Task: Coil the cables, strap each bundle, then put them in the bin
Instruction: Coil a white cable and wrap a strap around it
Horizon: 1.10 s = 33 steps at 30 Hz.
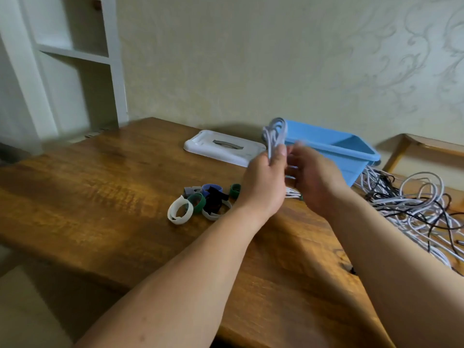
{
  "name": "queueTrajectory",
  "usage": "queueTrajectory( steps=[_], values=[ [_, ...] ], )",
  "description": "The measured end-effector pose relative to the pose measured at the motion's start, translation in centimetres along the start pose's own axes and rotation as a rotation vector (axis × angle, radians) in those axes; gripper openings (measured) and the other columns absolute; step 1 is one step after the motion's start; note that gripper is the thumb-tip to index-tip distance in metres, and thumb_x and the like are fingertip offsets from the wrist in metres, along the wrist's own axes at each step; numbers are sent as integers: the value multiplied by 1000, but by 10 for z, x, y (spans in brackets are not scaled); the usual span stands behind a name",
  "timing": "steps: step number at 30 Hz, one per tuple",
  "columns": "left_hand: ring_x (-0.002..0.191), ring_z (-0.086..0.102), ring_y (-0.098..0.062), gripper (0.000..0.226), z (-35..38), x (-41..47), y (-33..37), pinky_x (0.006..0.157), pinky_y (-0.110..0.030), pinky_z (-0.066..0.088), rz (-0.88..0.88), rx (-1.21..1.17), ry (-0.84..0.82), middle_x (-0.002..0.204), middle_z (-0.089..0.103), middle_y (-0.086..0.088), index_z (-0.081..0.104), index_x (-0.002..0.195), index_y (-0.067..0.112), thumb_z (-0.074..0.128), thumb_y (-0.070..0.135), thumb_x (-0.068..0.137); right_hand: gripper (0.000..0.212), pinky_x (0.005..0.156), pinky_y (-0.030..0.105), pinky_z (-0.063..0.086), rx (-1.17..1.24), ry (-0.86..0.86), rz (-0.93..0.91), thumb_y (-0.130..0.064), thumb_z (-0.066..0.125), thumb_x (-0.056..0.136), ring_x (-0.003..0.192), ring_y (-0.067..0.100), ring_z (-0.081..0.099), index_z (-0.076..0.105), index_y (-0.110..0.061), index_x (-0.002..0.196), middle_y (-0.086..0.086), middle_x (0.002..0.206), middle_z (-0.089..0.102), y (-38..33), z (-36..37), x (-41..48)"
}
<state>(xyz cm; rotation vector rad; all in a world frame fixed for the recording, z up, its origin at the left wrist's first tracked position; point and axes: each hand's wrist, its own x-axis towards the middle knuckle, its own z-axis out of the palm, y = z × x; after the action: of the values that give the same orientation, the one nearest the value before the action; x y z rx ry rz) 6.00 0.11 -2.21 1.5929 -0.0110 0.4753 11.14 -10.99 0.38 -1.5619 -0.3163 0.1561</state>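
Now the left hand (266, 182) is clamped on a white coiled cable (274, 134), thumb pinching the loops upright so they cannot spring loose. At 3 o'clock of it, the right hand (311, 177) is blurred; I cannot tell whether its fingers are closed on anything, though it seems to be working the lower loops. Behind the hands, at 1 o'clock, sits the blue bin (334, 149), its white lid (223, 148) laid aside at 11 o'clock so the mouth stays free. Straps (200, 202) lie heaped at 8 o'clock, within easy reach for binding. Loose cables (411, 209) sprawl at 4 o'clock on the table (100, 192), waiting.
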Motion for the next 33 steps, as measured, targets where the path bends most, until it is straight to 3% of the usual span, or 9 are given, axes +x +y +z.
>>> queueTrajectory(
  steps=[2, 4, 8, 11, 17, 21, 25, 29, 33],
  values=[
    [55, 47, -14, 48, -3, 3, 1, 60, -37, 40, 10, -87, 80, 59, 49, 11, 58, 81, 23, 42, 58, 110, 17, 71, 36, 57, -527, -40, -131, -17, 57, 105, 79, 27, 69, 72, -17, 97, 6, 88, 76, 9, 9, -2],
    [56, 46, -16, 50, -5, 6, 1, 60, -39, 39, 32, -112, 151, 58, 46, 10, 55, 79, 22, 43, 60, 109, 24, 65, 25, 49, -851, -134, -206, -5, 59, 99, 78, 14, 65, 68, -26, 91, -5, 85, 72, 11, 17, -2],
    [57, 46, -18, 47, -9, 12, 1, 62, -42, 38, 54, -216, 257, 58, 48, 12, 56, 75, 28, 46, 66, 101, 17, 65, 26, 44, -1123, -278, -254, -8, 63, 96, 76, 14, 58, 62, -23, 89, -10, 84, 63, 11, 29, 3],
    [59, 45, -20, 48, -10, 14, -2, 61, -43, 38, 58, -196, 283, 58, 46, 10, 55, 73, 28, 44, 68, 98, 10, 80, 38, 52, -1203, -291, -271, -15, 58, 103, 86, 23, 61, 59, -23, 97, -1, 96, 66, 19, 41, 2],
    [53, 38, -14, 40, -11, 19, -9, 55, -36, 31, 13, -239, 194, 57, 43, 10, 55, 78, 30, 50, 63, 100, 17, 75, 36, 48, -1033, -161, -330, -23, 69, 98, 84, 15, 62, 70, -32, 83, -5, 93, 65, 13, 3, -8],
    [59, 44, -16, 21, 1, 15, -15, 61, -40, 41, -36, -143, 64, 65, 50, 8, 62, 98, 27, 60, 46, 105, 13, 82, 36, 50, -698, -4, -267, -34, 70, 102, 86, 15, 66, 79, -25, 98, 2, 96, 73, 3, -61, -28],
    [56, 44, -16, 10, 16, 6, -20, 57, -38, 43, -141, -70, -100, 63, 48, 4, 62, 104, 24, 64, 34, 106, 15, 82, 40, 47, -387, -6, -207, -27, 68, 103, 83, 14, 60, 76, -16, 96, 6, 95, 74, 18, -90, -43],
    [53, 43, -13, 22, 21, 3, -22, 56, -35, 41, -212, -116, -281, 59, 47, 4, 66, 113, 17, 64, 37, 107, 12, 78, 35, 48, -351, -35, -233, -22, 66, 103, 83, 15, 58, 73, -13, 97, 5, 90, 67, 32, -94, -49],
    [55, 43, -15, 18, 19, 2, -21, 57, -36, 36, -197, -182, -388, 64, 49, 0, 62, 104, 16, 66, 34, 106, 10, 78, 28, 52, -177, -29, -223, -20, 65, 103, 89, 13, 62, 72, -15, 97, 3, 95, 70, 35, -96, -49]
  ],
)
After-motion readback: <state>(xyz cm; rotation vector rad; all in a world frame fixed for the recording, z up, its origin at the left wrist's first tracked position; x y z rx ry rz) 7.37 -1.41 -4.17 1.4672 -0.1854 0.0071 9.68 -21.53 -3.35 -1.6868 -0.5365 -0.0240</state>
